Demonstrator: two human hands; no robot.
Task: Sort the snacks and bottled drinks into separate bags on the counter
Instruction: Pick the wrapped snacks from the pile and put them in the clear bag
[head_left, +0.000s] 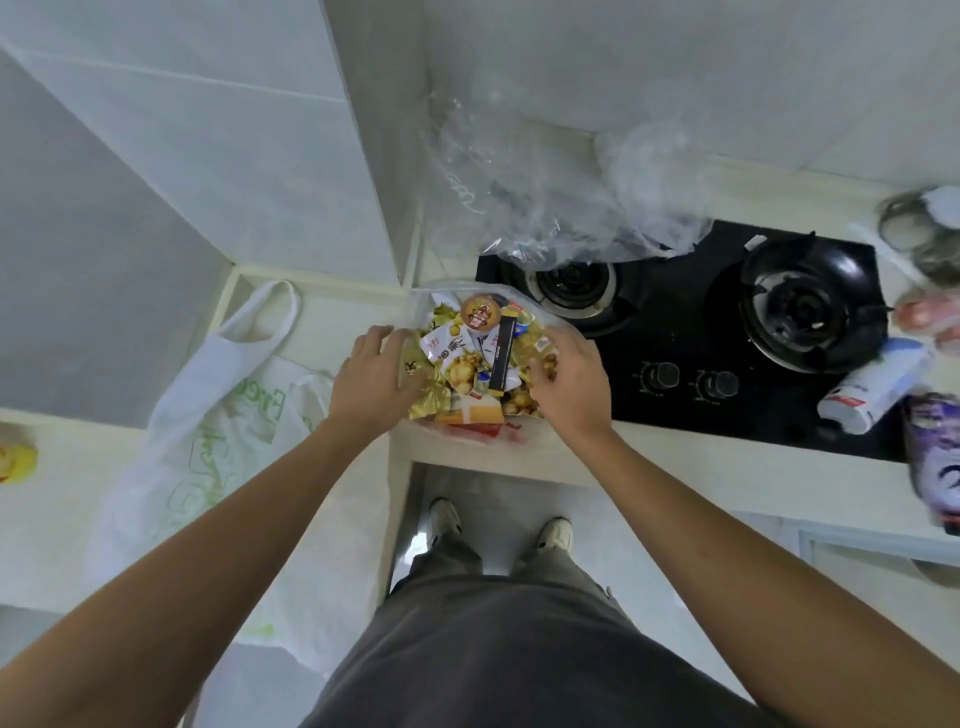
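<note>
on the cream bench (519, 457), left hand (371, 376) and right hand (569, 382), fingers spread, cup the clear bag of gold snack packets (480, 358); gather its rim evenly.

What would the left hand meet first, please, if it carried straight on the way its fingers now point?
The left hand already touches the snack pile. Its fingers point up toward the wall corner; past the pile's edge, that corner looks first in line, though depth is unclear.

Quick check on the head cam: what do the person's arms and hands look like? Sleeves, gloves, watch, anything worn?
Both arms are bare right up to the frame edge: no sleeves in view. The left hand and right hand wear no gloves, and no watch, ring or wristband shows on either. No markings visible.
</note>
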